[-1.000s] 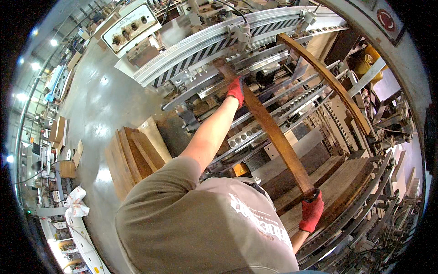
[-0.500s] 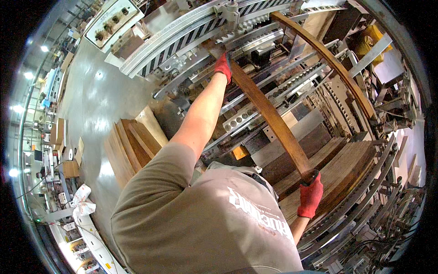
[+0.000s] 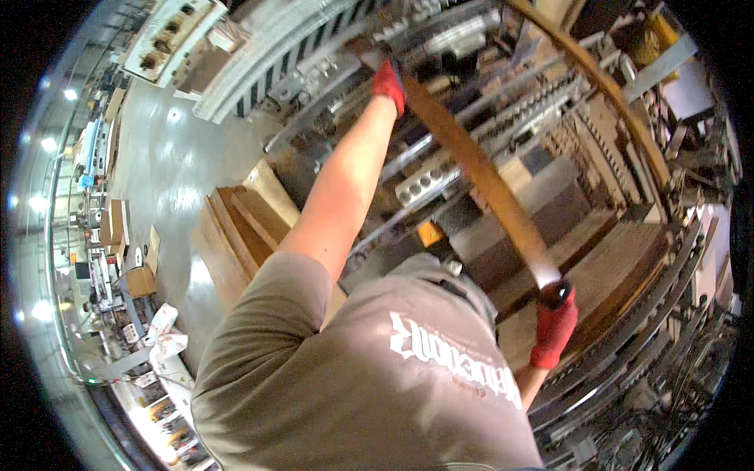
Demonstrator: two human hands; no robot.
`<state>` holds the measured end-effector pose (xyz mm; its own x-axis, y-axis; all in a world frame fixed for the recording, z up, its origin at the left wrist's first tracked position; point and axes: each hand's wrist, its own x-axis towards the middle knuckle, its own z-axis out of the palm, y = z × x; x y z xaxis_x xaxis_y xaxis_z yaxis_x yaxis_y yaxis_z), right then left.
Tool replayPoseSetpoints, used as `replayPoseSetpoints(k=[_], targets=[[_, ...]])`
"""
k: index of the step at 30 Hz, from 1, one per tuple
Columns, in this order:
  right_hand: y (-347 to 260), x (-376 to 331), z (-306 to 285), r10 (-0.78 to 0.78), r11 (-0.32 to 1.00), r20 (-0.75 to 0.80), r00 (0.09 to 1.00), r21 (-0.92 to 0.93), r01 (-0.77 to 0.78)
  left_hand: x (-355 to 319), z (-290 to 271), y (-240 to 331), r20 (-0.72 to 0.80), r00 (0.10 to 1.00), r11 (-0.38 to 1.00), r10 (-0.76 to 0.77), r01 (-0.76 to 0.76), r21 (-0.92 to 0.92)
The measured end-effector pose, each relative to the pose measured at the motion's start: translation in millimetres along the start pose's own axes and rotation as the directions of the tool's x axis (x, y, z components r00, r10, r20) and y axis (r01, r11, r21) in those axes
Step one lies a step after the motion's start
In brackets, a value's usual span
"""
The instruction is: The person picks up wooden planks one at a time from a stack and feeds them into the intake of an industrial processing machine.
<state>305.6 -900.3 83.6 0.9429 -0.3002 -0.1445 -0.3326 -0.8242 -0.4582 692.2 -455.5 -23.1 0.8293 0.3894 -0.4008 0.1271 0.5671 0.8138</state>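
A long brown wooden board (image 3: 479, 177) spans the space in front of me, running from upper left to lower right over the machine. My left hand (image 3: 388, 88), in a red glove, is closed around the board near its far end. My right hand (image 3: 556, 323), gloved in red with a dark palm side, grips the near end. Below the right hand lies a stack of brown boards (image 3: 616, 271). Motion smears the picture a little, and the fingertips under the board are hidden.
A machine with metal rails (image 3: 428, 184) stretches beneath the board. Another wooden strip (image 3: 601, 78) lies across it at the upper right. More boards (image 3: 236, 228) stand to the left beside the grey floor (image 3: 181, 149). A striped beam (image 3: 275, 67) crosses the upper left.
The view has shifted slightly. The board and my right hand now appear a little further right, with both hands still on the board.
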Motion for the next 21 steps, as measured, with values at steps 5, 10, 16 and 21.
replayPoseSetpoints(k=[5, 10, 16, 21], targets=[[-13.5, -5.4, -7.8, 0.018, 0.999, 0.015, 1.0, -0.032, -0.017, 65.7, -45.8, -16.6, 0.302, 0.953, 0.982, -0.011, -0.047, 0.182], [-12.2, -8.3, -1.5, 0.079, 0.995, -0.031, 0.996, -0.061, -0.081, 39.4, -17.9, -11.3, 0.1, 0.994, 0.984, -0.051, 0.033, 0.175], [-14.7, -2.8, -4.3, 0.044, 0.999, 0.016, 0.999, 0.006, -0.044, 42.0, -23.0, -3.4, 0.056, 0.998, 0.992, -0.038, 0.031, 0.12], [-5.2, -3.8, -2.5, 0.04, 0.997, 0.016, 0.999, 0.061, -0.041, 14.8, 1.8, 0.7, -0.174, 0.982, 0.992, -0.078, 0.093, 0.083]])
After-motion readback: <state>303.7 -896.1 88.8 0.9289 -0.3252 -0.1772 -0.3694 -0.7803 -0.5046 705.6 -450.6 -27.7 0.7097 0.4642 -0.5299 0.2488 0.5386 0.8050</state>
